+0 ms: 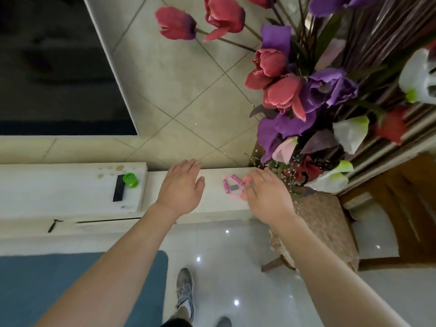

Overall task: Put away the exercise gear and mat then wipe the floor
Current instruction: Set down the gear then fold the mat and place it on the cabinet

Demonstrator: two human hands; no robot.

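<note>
A pink hand gripper (pixel 230 188) lies on the cream ledge (pixel 212 208). My right hand (pixel 266 197) is just to its right, its fingertips touching the pink handle; whether they pinch it I cannot tell. My left hand (pixel 181 187) hovers flat over the ledge to the left of the gear, fingers relaxed, holding nothing. A blue exercise mat (pixel 82 286) lies unrolled on the glossy floor at the lower left, below the ledge.
A vase of red, purple and white artificial flowers (pixel 318 102) stands close on the right, over a patterned stool (pixel 323 232). A green round container (pixel 130 180) and a black bar (pixel 119 188) sit on a white block at left. My shoes (pixel 186 293) are on the white tiles.
</note>
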